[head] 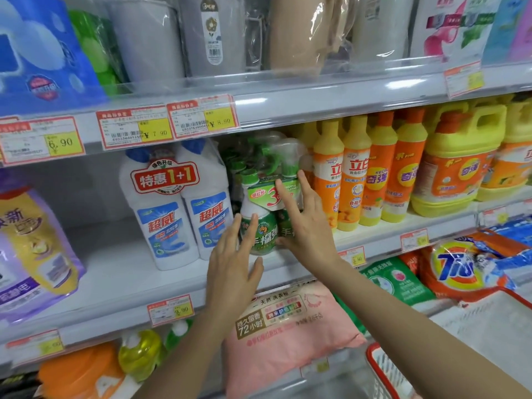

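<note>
two shrink-wrapped green spray bottles [263, 223]

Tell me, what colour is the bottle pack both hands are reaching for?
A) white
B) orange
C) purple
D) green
D: the left hand and the right hand are at the green bottle pack, which stands between the white bottles and the orange bottles.
</note>
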`<action>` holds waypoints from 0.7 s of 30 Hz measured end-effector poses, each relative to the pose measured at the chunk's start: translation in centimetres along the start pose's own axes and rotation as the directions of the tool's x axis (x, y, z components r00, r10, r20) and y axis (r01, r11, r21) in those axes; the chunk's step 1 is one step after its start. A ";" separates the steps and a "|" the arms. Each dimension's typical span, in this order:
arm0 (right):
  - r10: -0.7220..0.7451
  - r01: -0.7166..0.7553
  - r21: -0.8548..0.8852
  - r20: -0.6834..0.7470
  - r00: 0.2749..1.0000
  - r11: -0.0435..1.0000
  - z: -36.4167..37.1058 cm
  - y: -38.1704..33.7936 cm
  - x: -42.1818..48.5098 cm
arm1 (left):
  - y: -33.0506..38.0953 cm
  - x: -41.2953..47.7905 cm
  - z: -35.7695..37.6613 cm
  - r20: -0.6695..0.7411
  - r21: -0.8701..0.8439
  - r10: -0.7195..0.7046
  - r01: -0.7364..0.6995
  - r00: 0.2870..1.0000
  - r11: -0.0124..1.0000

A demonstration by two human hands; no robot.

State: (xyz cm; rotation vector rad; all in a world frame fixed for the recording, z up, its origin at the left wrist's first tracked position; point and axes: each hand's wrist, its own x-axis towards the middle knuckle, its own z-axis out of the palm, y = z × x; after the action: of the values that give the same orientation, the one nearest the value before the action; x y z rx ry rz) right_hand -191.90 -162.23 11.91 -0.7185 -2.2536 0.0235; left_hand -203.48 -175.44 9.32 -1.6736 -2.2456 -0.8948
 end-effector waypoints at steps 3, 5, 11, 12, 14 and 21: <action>0.004 -0.003 0.010 -0.044 0.999 1.000 -0.5 -0.5 -0.1 | -0.6 -1.1 -1.5 -0.019 -0.011 -0.042 0.041 0.999 0.999; -0.022 0.050 0.172 -0.160 0.987 0.984 -0.9 -2.0 0.0 | -1.6 -2.1 -2.8 -0.112 -0.027 -0.115 0.112 0.987 0.993; -0.017 0.011 0.611 0.004 1.000 0.791 -0.3 -10.1 3.5 | -4.9 -4.7 -6.7 -0.216 -0.079 -0.299 0.288 0.930 0.954; 0.020 -0.034 0.611 0.029 0.999 0.791 0.0 -11.1 4.3 | -5.5 -4.7 -7.3 -0.201 -0.097 -0.320 0.306 0.926 0.947; 0.088 -0.130 0.609 0.100 0.991 0.783 0.4 -12.4 5.7 | -6.8 -4.1 -8.3 -0.169 -0.164 -0.355 0.329 0.919 0.930; 0.248 -0.251 0.536 0.079 0.966 0.806 1.0 -12.9 6.1 | -9.8 -1.3 -9.2 0.038 -0.621 -0.493 0.407 0.869 0.669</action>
State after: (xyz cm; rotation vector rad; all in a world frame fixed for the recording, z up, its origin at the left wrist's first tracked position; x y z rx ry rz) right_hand -202.27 -169.86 18.18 -0.6866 -1.9895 0.7667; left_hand -213.77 -183.49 12.56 -1.1562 -2.4718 -1.9825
